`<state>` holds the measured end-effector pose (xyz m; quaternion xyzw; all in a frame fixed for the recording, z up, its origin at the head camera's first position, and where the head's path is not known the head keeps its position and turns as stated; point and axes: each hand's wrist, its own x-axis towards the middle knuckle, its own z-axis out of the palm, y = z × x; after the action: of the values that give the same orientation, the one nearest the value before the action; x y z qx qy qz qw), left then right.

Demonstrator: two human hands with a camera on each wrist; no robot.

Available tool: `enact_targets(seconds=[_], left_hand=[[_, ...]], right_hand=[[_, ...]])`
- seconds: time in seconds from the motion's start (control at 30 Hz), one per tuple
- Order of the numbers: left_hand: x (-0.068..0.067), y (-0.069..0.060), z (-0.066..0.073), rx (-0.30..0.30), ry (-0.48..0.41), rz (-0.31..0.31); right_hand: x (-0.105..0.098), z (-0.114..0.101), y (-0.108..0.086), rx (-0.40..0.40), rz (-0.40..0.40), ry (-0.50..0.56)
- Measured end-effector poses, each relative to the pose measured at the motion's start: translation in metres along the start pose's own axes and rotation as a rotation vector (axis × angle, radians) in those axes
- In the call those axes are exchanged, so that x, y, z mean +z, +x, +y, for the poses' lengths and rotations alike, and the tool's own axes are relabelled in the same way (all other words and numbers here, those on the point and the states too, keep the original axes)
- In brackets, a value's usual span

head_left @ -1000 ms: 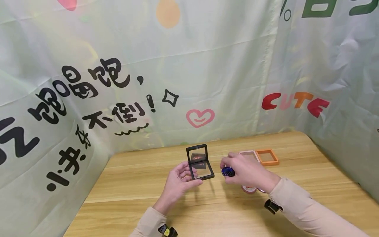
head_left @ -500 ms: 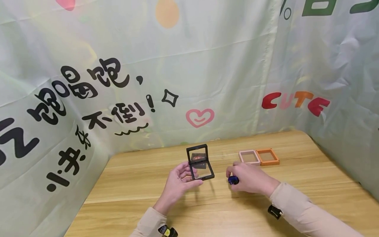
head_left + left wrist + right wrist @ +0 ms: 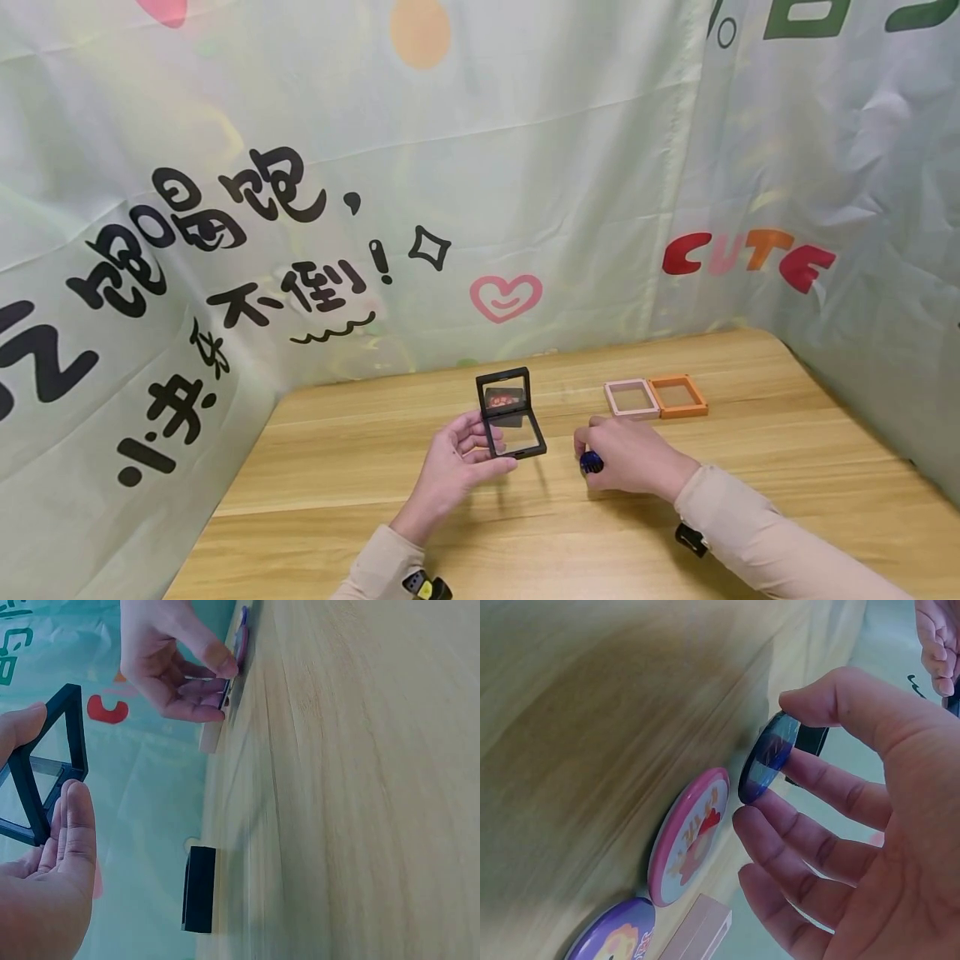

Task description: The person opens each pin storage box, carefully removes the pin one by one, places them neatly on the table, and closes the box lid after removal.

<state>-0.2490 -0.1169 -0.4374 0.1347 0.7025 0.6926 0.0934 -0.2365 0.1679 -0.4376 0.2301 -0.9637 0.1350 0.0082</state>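
Note:
My left hand [image 3: 450,462] holds up a black hinged display frame [image 3: 531,453], its two clear-film panels unfolded at an angle. Thumb and fingers grip its edge, as the left wrist view also shows. My right hand [image 3: 630,457] pinches a round blue button badge [image 3: 769,757] by its rim, low over the table and tilted on edge. Close beside that badge in the right wrist view lie a pink-rimmed badge [image 3: 694,836] and a purple badge [image 3: 619,930]; in the head view the right hand hides both.
Beyond the right hand a pink frame [image 3: 636,414] and an orange frame [image 3: 684,412] lie side by side. A black block-like piece [image 3: 199,890] stands on the wooden table [image 3: 315,467], partly seen through the held frame's film. Printed curtains [image 3: 585,208] enclose the table.
My right hand has moved slightly right and nearer to me, lowering the blue badge, and now hides the other badges in the head view. The left hand and display frame have barely shifted.

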Motion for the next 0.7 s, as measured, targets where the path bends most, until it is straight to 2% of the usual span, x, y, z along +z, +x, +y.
enact_targets(seconds=[0.7], left_hand=[[0.0027, 0.0011, -0.0001, -0.005, 0.002, -0.011]], right_hand=[[0.0017, 0.0043, 0.0009, -0.046, -0.003, -0.040]])
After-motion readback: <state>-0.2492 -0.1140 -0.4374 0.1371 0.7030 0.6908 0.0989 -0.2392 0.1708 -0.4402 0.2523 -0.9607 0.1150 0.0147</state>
